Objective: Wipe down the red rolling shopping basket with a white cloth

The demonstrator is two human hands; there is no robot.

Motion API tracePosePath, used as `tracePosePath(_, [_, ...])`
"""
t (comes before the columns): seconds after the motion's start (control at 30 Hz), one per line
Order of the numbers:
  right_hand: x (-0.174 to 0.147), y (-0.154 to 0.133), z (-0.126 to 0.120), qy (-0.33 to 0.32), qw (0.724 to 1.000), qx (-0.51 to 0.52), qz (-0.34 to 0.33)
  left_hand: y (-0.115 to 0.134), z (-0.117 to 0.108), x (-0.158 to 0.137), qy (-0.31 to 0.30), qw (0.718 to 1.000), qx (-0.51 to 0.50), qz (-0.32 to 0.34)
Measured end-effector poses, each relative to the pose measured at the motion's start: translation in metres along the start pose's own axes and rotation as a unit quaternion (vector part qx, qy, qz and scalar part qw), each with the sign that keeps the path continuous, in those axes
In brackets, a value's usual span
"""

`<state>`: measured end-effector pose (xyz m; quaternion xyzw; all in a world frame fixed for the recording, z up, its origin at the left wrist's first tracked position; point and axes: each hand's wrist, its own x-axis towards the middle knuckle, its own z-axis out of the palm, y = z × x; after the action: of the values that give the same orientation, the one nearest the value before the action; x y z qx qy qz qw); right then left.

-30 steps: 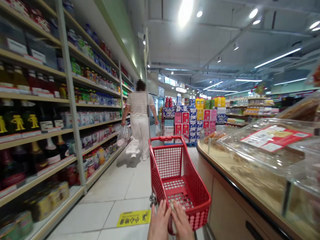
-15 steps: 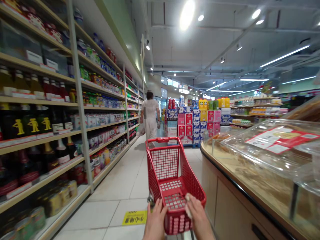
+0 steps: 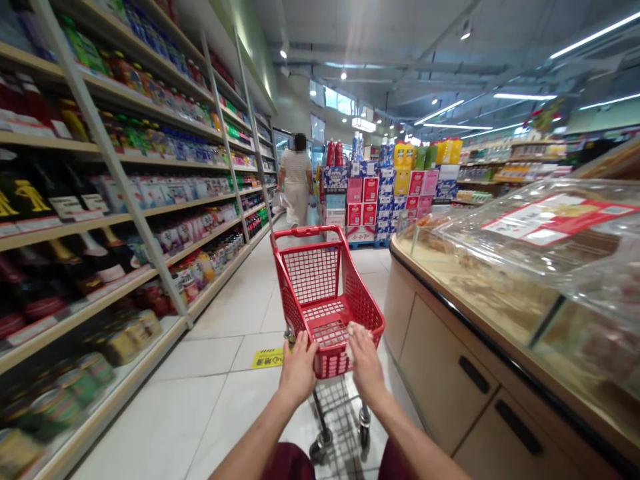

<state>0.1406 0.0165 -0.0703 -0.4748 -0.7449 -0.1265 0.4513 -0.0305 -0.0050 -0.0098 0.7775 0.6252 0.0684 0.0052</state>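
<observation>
In front of me stands a red plastic shopping cart [image 3: 327, 310], its basket bare inside and its handlebar at the far end. My left hand [image 3: 299, 365] rests at the near left corner of the basket, fingers stretched out over the rim and holding nothing. At the near right corner, my right hand [image 3: 366, 360] has its fingers curled around a small crumpled white wad [image 3: 356, 331], which looks like tissue, against the rim. The cart's wheels [image 3: 323, 445] show below, between my forearms.
Shelves of bottles and cans [image 3: 165, 157] line the left side. A wooden counter with clear-covered bins [image 3: 450, 347] runs along the right. Stacked drink cartons [image 3: 363, 200] stand ahead, and a person [image 3: 296, 177] in light clothes walks in the aisle. A yellow floor sign [image 3: 267, 359] lies left of the cart.
My view has tilted down, so my forearms, the cart's wheels and my knees now show. The person ahead is farther up the aisle. Both hands stay at the cart's near end.
</observation>
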Motion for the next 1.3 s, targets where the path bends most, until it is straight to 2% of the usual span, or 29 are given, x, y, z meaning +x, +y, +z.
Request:
tracePosePath(0.1, [-0.001, -0.009, 0.008, -0.043, 0.992, 0.045, -0.109, 0.000, -0.003, 0.001, -0.001, 1.000, 0.010, -0.001])
tracePosePath(0.13, [0.000, -0.005, 0.007, -0.046, 0.991, 0.044, -0.114, 0.000, -0.004, 0.001, -0.004, 1.000, 0.015, -0.001])
tracePosePath(0.17, [0.002, 0.002, 0.004, -0.040, 0.994, 0.034, -0.094, 0.000, -0.006, 0.000, -0.009, 1.000, 0.020, -0.002])
tracePosePath(0.23, [0.006, 0.020, -0.006, -0.015, 1.000, -0.004, -0.006, 0.002, -0.008, 0.000, -0.011, 0.999, 0.031, -0.008])
tracePosePath(0.3, [0.008, 0.032, -0.014, 0.000, 0.998, -0.024, 0.051, 0.006, -0.006, 0.000, 0.009, 0.999, 0.042, -0.003])
tracePosePath(0.37, [0.006, 0.028, -0.014, -0.014, 1.000, -0.004, 0.012, 0.012, 0.001, 0.001, 0.027, 0.998, 0.050, 0.009])
tracePosePath(0.47, [-0.006, 0.004, -0.004, -0.027, 0.995, 0.044, -0.080, 0.018, 0.012, 0.001, 0.011, 0.999, 0.049, 0.015])
tracePosePath(0.57, [-0.031, -0.014, 0.007, -0.021, 0.993, 0.063, -0.094, 0.016, 0.014, -0.001, -0.016, 0.998, 0.047, 0.032])
tracePosePath(0.73, [-0.076, -0.009, 0.006, -0.069, 0.989, 0.094, -0.090, 0.008, 0.004, -0.005, -0.040, 0.998, 0.028, 0.043])
tracePosePath(0.8, [-0.074, -0.006, -0.001, -0.054, 0.989, 0.107, -0.084, 0.007, 0.002, -0.005, -0.044, 0.998, 0.014, 0.048])
tracePosePath(0.93, [-0.047, -0.014, -0.005, -0.016, 0.991, 0.111, -0.066, 0.005, 0.002, -0.002, -0.039, 0.998, -0.013, 0.042])
tracePosePath(1.0, [-0.043, -0.020, 0.003, -0.034, 0.991, 0.104, -0.083, 0.003, 0.003, 0.000, -0.038, 0.998, -0.023, 0.037])
tracePosePath(1.13, [-0.056, -0.022, 0.012, -0.090, 0.983, 0.103, -0.124, -0.003, 0.002, 0.000, -0.040, 0.998, -0.024, 0.045])
tracePosePath(1.2, [-0.057, -0.017, 0.003, -0.089, 0.981, 0.113, -0.127, -0.004, 0.001, -0.001, -0.040, 0.998, -0.017, 0.046])
tracePosePath(1.3, [-0.046, -0.005, -0.015, -0.037, 0.989, 0.108, -0.097, 0.002, 0.002, 0.000, -0.021, 0.999, -0.006, 0.028])
